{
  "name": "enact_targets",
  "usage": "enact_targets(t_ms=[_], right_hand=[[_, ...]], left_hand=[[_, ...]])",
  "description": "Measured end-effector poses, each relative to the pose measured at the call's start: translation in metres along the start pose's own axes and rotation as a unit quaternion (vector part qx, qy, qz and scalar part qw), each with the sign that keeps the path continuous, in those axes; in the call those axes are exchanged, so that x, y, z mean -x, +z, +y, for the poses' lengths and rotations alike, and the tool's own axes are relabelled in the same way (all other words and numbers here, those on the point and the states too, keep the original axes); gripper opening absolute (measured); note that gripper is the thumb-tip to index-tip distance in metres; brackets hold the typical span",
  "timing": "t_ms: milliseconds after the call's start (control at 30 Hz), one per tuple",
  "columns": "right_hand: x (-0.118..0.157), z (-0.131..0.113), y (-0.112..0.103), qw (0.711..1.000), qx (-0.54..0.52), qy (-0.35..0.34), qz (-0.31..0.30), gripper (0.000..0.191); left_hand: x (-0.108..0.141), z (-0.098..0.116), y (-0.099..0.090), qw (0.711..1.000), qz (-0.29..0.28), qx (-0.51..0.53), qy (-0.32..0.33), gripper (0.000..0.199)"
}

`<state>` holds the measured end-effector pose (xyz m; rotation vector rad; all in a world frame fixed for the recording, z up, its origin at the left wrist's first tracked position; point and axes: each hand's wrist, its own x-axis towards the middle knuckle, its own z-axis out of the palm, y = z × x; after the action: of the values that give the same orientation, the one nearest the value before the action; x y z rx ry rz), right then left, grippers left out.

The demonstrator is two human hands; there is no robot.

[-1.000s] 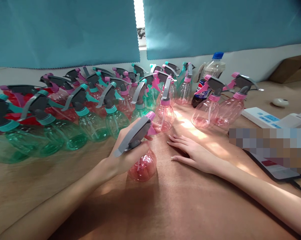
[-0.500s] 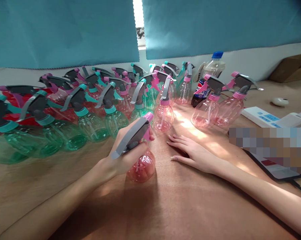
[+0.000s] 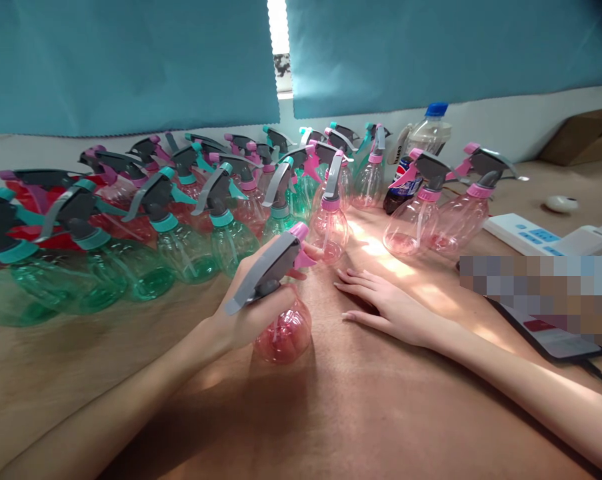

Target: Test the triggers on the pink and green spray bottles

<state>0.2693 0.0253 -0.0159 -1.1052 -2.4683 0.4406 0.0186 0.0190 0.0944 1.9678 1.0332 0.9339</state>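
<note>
Left hand (image 3: 248,300) wrapped around the neck of a pink spray bottle (image 3: 287,337), thumb side toward the camera; the bottle's collar and most of the gripping fingers are hidden behind the hand. A fingertip shows just beyond the pink trigger (image 3: 305,257); whether it presses on it cannot be told. The bottle stands near the middle of the worktop (image 3: 381,420), in front of the person and roughly upright; contact at the base is hard to judge in the shadow.

Right hand (image 3: 383,307) palm down on the worktop, fingers slightly spread, thumb apart, holding nothing; palm out of sight.

Left: front row of green spray bottles (image 3: 188,257), the outermost cut off by the frame edge. Behind them, more bottles overlap so heavily that mostly grey heads show; count not reliable. Another pink bottle (image 3: 329,230) stands just beyond the held one, its base partly covered by a fingertip of the left hand.

Right: two pink bottles side by side, the nearer (image 3: 408,227) overlapping the farther (image 3: 465,217). A cola bottle (image 3: 403,190) is partly masked by the nearer one. Phone-like device (image 3: 561,340) largely lost under a pixelated patch; power strip (image 3: 515,233) partly covered too. Box (image 3: 581,137) cut off at the right edge
</note>
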Motion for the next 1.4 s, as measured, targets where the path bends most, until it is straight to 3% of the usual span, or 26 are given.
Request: enact_targets(t_ms=[100, 333, 600, 767, 967, 1400], right_hand=[[-0.0001, -0.0004, 0.0001, 1.000, -0.006, -0.001, 0.004, 0.055], [-0.0006, -0.0015, -0.0003, 1.000, -0.010, 0.000, 0.010, 0.054], [-0.0004, -0.0008, -0.0002, 1.000, -0.001, 0.000, 0.000, 0.056], [-0.0002, -0.0005, -0.0003, 1.000, -0.006, -0.001, 0.005, 0.055], [-0.0001, 0.0001, 0.0004, 1.000, -0.009, -0.005, 0.009, 0.055], [-0.0006, 0.0007, 0.0004, 1.000, 0.001, -0.004, -0.008, 0.056]], left_hand=[[0.0000, 0.0010, 0.0001, 0.998, -0.010, 0.058, -0.009, 0.050], [-0.0003, 0.0000, 0.0010, 0.997, -0.009, 0.077, -0.004, 0.051], [-0.0009, -0.0008, 0.0016, 0.999, 0.018, 0.038, 0.016, 0.040], [0.0010, -0.0032, 0.0012, 0.999, 0.016, 0.028, -0.007, 0.044], [0.0034, 0.0024, 0.0044, 0.999, 0.037, 0.014, 0.008, 0.040], [0.0018, 0.0022, 0.0020, 1.000, 0.002, 0.020, 0.009, 0.041]])
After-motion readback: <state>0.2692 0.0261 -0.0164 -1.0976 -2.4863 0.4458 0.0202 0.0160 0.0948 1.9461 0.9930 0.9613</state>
